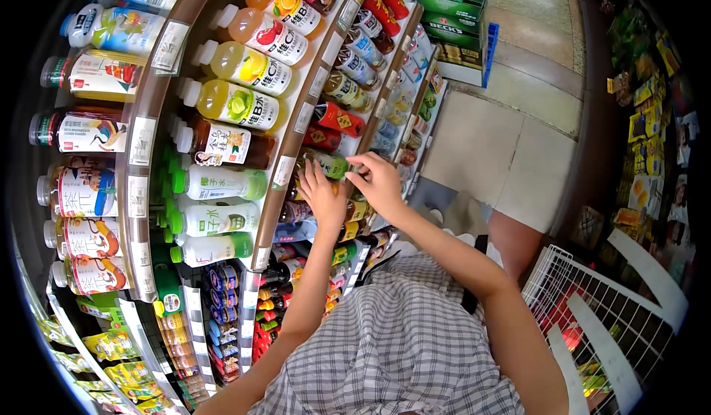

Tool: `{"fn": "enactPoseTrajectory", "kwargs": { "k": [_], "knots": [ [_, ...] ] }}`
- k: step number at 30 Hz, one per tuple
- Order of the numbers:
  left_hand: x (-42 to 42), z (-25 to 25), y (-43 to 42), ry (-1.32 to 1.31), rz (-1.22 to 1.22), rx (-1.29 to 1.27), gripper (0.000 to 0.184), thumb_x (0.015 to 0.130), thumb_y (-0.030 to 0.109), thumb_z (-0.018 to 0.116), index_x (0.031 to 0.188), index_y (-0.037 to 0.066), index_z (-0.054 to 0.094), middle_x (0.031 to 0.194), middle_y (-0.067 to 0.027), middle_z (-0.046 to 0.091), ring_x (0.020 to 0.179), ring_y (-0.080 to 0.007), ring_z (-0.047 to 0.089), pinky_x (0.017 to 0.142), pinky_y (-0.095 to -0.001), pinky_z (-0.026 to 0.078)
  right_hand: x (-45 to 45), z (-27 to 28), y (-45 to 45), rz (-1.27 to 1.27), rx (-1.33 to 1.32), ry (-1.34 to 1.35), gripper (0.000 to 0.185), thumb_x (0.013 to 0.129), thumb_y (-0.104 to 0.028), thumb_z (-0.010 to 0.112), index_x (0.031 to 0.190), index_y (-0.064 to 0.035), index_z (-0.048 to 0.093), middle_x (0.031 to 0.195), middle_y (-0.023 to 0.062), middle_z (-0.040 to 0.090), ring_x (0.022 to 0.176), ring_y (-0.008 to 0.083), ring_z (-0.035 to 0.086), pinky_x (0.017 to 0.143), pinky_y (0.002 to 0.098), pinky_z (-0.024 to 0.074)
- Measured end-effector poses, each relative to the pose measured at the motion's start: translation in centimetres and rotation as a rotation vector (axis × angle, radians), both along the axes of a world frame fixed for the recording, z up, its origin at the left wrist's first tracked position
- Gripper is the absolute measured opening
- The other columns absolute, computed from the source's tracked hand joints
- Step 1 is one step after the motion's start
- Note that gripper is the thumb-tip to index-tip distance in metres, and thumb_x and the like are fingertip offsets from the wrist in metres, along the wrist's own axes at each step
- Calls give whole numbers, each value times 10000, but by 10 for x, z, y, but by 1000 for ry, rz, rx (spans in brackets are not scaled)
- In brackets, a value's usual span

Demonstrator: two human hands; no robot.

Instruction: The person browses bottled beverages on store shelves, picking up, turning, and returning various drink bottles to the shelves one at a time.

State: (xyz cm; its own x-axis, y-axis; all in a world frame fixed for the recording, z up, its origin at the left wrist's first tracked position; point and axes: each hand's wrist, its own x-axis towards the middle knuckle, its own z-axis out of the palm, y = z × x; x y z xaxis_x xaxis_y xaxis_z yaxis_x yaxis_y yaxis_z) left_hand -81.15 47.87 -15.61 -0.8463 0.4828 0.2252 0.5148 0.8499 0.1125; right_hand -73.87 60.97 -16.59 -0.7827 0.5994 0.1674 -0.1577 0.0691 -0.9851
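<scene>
My left hand reaches onto a drinks shelf, fingers stretched out and spread over the bottles there. Its fingertips lie at a bottle with a green label, and my palm hides part of the row. Just to the right, at the shelf's edge, my right hand has bent fingers held apart from the thumb, close to the same bottle's end. Whether either hand touches that bottle is hard to make out. Red cans sit above my hands, and white bottles with green caps stand on the shelf to the left.
Vitamin drink bottles and tea bottles fill the shelves at left. Green beer boxes are stacked beyond the shelf end. A white wire basket is at lower right, with packaged goods along the far side of the tiled aisle.
</scene>
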Motion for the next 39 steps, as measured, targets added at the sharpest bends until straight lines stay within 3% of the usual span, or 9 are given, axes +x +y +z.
{"fn": "enactPoseTrajectory", "kwargs": {
  "k": [1, 4, 7, 10, 14, 22, 25, 31, 39],
  "knots": [
    [-1, 0, 3, -14, 20, -50, 806, 764, 227, 682, 1430, -16, 299, 1518, -181, 243, 1401, -438, 172, 1104, -614, 121, -8, -2, 1, 13, 16, -15, 267, 794, -142, 715, 1049, -81, 666, 928, 66, 640, 759, 209, 630, 668, 327, 502],
    [-9, -4, 5, 95, 48, -237, 799, 787, 242, 630, 1449, -21, 268, 1546, -170, 181, 1414, -413, 149, 1116, -609, 82, -42, -8, -8, 11, 14, 46, 330, 810, -154, 700, 1125, -70, 643, 1043, 84, 639, 783, 223, 644, 694, 344, 516],
    [-22, -13, 1, 169, 91, -390, 901, 764, 332, 658, 1480, 10, 215, 1555, -157, 170, 1423, -392, 149, 1089, -642, 126, -82, -15, -16, 41, 23, 124, 409, 827, -166, 678, 1217, -74, 597, 1227, 88, 595, 801, 237, 656, 699, 363, 524],
    [-17, -5, 1, 175, 79, -470, 948, 759, 372, 676, 1493, 26, 185, 1557, -150, 164, 1423, -384, 150, 1077, -661, 142, -113, -9, -24, 63, 47, 122, 431, 831, -155, 667, 1244, -75, 575, 1217, 83, 601, 778, 210, 660, 686, 327, 521],
    [-12, -4, -2, 134, 56, -469, 913, 789, 368, 642, 1495, 24, 176, 1556, -160, 163, 1425, -390, 144, 1084, -668, 96, -145, -15, -32, 13, 153, 166, 385, 786, -129, 651, 1158, -49, 593, 1245, 105, 572, 889, 359, 634, 733, 443, 523],
    [-14, -9, -7, 118, 33, -386, 865, 809, 330, 625, 1475, -24, 202, 1557, -170, 163, 1430, -392, 142, 1105, -641, 62, -188, -11, -31, 229, 192, -13, 294, 748, -118, 615, 1019, -6, 633, 1014, 229, 637, 917, 412, 605, 761, 449, 510],
    [-14, -9, -7, 110, 38, -406, 882, 794, 323, 642, 1478, -18, 202, 1559, -162, 165, 1433, -381, 143, 1107, -637, 69, -204, -9, -28, 329, 325, -137, 258, 781, -153, 624, 990, -1, 643, 1004, 215, 652, 928, 387, 618, 782, 415, 511],
    [-14, -7, -7, 111, 48, -455, 902, 789, 331, 655, 1485, -10, 194, 1565, -148, 163, 1438, -368, 142, 1110, -631, 80, -227, -22, -45, 167, 98, 134, 226, 834, -205, 635, 963, -21, 662, 995, 175, 677, 959, 313, 631, 839, 360, 493],
    [-12, -14, -7, 124, 47, -403, 921, 801, 332, 666, 1490, -17, 163, 1572, -167, 119, 1443, -363, 125, 1111, -627, 79, -198, -25, -31, 127, 443, 106, 99, 695, -72, 626, 769, -7, 637, 808, 181, 659, 745, 356, 646, 636, 431, 520]
  ]
}}
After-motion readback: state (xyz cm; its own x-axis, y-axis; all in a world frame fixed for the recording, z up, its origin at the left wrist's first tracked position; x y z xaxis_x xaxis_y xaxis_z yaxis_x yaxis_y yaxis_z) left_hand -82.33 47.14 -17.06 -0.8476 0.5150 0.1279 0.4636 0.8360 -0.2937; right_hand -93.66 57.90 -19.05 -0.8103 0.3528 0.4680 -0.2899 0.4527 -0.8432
